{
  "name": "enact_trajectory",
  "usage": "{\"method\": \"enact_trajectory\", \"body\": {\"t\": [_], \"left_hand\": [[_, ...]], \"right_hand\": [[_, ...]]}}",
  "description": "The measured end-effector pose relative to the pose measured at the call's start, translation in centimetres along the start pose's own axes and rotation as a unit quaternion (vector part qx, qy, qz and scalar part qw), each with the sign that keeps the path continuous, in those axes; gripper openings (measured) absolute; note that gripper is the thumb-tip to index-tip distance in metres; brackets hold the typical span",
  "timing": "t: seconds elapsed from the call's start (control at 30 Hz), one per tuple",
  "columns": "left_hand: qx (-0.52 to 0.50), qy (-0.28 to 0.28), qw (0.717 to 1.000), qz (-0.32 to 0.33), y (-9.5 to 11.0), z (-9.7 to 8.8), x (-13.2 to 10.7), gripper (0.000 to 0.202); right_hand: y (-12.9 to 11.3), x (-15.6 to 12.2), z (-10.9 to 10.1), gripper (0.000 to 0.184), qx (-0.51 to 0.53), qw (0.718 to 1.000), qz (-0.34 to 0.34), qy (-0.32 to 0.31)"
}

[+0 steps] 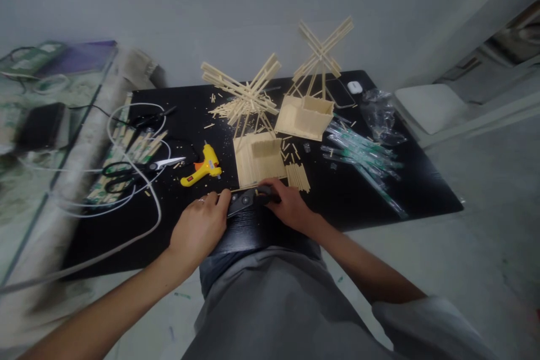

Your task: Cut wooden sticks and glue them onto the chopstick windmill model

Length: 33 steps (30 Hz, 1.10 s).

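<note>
Near the table's front edge my right hand [291,205] is wrapped round the handle of a black hand cutter [242,201] with round screws on its side. My left hand [200,225] is closed at the cutter's other end, pinching what looks like a thin wooden stick [244,188]; its fingers partly hide it. Just beyond stands a wooden stick model [259,163] with a flat base, a low box and crossed blades on legs. A yellow glue gun [205,167] lies to the left of it, and a bundle of short sticks [297,178] to the right.
A second stick model [306,116] stands behind. Black scissors [145,167], packs of sticks [122,157] and a looping white cable [156,202] lie on the left. Plastic-wrapped packs [363,152] and a white case [354,87] are on the right. Cut pieces litter the black table [329,202].
</note>
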<state>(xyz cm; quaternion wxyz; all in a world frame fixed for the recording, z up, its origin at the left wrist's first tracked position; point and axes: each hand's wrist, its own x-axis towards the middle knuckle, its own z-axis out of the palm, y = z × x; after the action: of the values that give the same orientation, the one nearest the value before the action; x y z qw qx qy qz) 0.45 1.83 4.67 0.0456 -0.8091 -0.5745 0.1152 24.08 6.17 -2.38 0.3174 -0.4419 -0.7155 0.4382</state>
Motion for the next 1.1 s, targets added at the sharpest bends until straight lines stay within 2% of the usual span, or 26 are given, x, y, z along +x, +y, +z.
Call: {"method": "enact_trajectory", "body": {"t": [0.2, 0.3, 0.4, 0.5, 0.6, 0.63, 0.7, 0.8, 1.1], "left_hand": [[-0.02, 0.025, 0.999, 0.002, -0.3, 0.2, 0.0, 0.029], [-0.038, 0.07, 0.997, -0.009, -0.8, 0.7, -0.3, 0.023], [-0.087, 0.112, 0.989, -0.048, -1.3, 1.4, -1.0, 0.021], [-0.187, 0.122, 0.97, -0.09, -1.6, 2.1, -1.9, 0.029], [-0.316, 0.101, 0.939, -0.087, -1.4, 2.3, -2.6, 0.042], [-0.349, 0.089, 0.929, -0.082, -1.2, 2.3, -2.7, 0.044], [-0.391, 0.072, 0.915, -0.072, -1.0, 2.1, -2.8, 0.048], [-0.413, 0.068, 0.906, -0.064, -0.7, 2.0, -2.9, 0.052], [-0.413, 0.006, 0.908, -0.068, -0.4, 2.3, -2.9, 0.055]], "right_hand": [[0.2, -0.2, 0.6, 0.039, 0.008, 1.0, -0.001, 0.01], [-0.2, -0.9, 0.6, 0.024, 0.017, 1.0, -0.001, 0.014], [-0.6, -1.5, -1.0, 0.008, 0.024, 0.999, 0.008, 0.029], [-0.7, -1.3, -4.2, 0.013, 0.016, 0.997, 0.028, 0.064], [-0.4, -0.2, -7.3, 0.045, -0.032, 0.992, 0.066, 0.101], [-0.3, 0.3, -8.0, 0.05, -0.065, 0.989, 0.081, 0.103], [0.0, 1.2, -8.8, 0.045, -0.09, 0.987, 0.091, 0.102], [0.2, 2.2, -8.6, 0.035, -0.109, 0.985, 0.094, 0.093], [-0.2, 2.4, -7.6, 0.031, -0.168, 0.978, 0.096, 0.082]]}}
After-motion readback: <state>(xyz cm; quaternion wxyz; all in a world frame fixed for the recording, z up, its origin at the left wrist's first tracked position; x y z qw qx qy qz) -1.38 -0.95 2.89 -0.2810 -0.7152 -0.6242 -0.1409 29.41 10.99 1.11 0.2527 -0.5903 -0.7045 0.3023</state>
